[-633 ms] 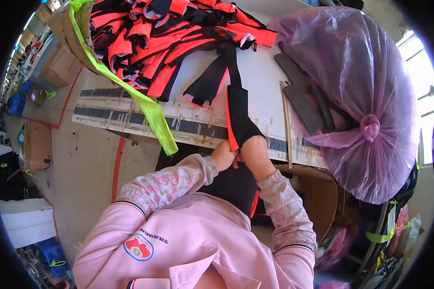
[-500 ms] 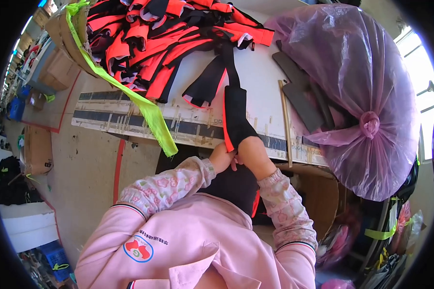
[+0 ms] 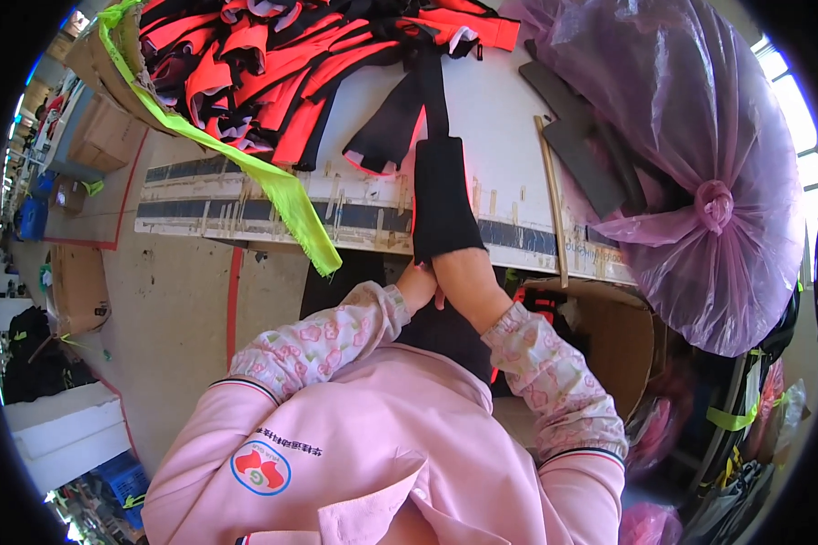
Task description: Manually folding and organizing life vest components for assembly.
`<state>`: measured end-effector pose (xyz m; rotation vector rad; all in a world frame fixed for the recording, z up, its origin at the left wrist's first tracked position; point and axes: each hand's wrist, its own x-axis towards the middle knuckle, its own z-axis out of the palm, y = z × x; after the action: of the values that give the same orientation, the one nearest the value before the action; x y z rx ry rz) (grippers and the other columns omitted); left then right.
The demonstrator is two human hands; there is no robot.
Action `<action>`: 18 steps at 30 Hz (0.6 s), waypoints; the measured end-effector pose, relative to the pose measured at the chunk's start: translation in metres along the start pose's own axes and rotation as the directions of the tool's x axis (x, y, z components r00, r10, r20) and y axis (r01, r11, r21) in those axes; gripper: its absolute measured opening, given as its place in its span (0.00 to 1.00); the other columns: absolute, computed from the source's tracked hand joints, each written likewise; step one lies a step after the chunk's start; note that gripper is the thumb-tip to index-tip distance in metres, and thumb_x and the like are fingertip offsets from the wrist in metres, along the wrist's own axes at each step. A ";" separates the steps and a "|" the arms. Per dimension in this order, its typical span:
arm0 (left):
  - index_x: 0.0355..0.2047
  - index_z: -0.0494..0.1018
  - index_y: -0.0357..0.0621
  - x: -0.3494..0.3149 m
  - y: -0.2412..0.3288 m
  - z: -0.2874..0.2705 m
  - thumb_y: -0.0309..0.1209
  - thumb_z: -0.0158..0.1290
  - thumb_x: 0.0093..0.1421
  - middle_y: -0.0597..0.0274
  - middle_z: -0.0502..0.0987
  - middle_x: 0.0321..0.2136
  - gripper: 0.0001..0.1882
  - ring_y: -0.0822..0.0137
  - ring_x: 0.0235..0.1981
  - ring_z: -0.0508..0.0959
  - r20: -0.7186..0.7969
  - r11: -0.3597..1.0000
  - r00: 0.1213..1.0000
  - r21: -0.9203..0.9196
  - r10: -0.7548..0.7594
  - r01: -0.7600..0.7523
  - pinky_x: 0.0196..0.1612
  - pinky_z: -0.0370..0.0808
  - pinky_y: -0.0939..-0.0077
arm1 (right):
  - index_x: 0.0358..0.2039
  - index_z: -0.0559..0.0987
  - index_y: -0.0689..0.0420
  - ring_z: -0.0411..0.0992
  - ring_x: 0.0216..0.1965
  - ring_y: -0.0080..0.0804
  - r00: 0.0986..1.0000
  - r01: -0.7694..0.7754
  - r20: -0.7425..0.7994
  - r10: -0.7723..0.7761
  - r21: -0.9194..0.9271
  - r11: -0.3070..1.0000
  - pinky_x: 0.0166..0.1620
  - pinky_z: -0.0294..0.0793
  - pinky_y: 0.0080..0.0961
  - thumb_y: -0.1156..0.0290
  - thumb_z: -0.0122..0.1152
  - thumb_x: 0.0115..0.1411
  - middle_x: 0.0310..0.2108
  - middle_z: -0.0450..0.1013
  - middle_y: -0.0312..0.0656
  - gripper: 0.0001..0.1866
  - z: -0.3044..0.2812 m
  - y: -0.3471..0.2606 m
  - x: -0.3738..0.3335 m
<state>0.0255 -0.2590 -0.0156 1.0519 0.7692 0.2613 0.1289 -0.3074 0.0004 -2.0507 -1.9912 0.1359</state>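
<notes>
While both hands meet at the near edge of the worktop (image 3: 509,136), we see the right hand (image 3: 460,271) and the left hand (image 3: 415,287) close together, right one partly hiding the left one's fingers. Right hand is at the near end of the black piece (image 3: 443,195); most of its fingers are covered, so we can't tell how firmly either hand grips. Left hand sits just left, by the piece's orange-edged side.

Key relation: the black piece lies straight far from the hands, long axis running near to far, near end at the right hand, which we mark as the nearer one. From its far end we follow a narrower black strip (image 3: 433,91) toward the orange-and-black pile (image 3: 282,77), far left. Flared black panel (image 3: 380,130) left of the strip.

Right side: wooden stick (image 3: 554,204), dark flat pieces (image 3: 577,150), knotted purple bag (image 3: 700,118). Left: yellow-green strap (image 3: 286,195) hanging over the near edge.
</notes>
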 end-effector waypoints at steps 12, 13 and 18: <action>0.18 0.69 0.40 0.005 -0.012 -0.010 0.31 0.34 0.63 0.58 0.69 0.08 0.19 0.70 0.03 0.64 -0.014 0.983 0.990 0.117 -0.143 0.143 0.08 0.64 0.77 | 0.28 0.78 0.58 0.74 0.29 0.34 0.391 -0.522 0.918 0.061 0.167 0.836 0.33 0.72 0.26 0.71 0.46 0.56 0.28 0.76 0.42 0.10 -0.011 -0.008 0.043; 0.18 0.69 0.40 0.004 -0.014 -0.010 0.31 0.34 0.63 0.58 0.69 0.08 0.19 0.70 0.03 0.64 -0.016 0.980 0.987 0.116 -0.159 0.160 0.08 0.64 0.77 | 0.28 0.78 0.58 0.74 0.29 0.34 0.375 -0.534 0.926 0.049 0.172 0.828 0.33 0.72 0.26 0.71 0.46 0.56 0.28 0.76 0.42 0.10 -0.013 -0.011 0.044; 0.27 0.67 0.40 0.010 -0.024 -0.019 0.33 0.38 0.63 0.58 0.66 0.07 0.13 0.67 0.03 0.63 0.018 0.992 0.995 0.073 -0.102 0.101 0.23 0.76 0.67 | 0.26 0.78 0.58 0.74 0.28 0.37 0.380 -0.560 0.922 0.068 0.171 0.811 0.33 0.73 0.29 0.70 0.45 0.56 0.27 0.76 0.43 0.12 -0.026 -0.012 0.054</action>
<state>0.0157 -0.2527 -0.0460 1.0783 0.8148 0.1361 0.1267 -0.2572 0.0354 -2.1447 -1.5685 1.9910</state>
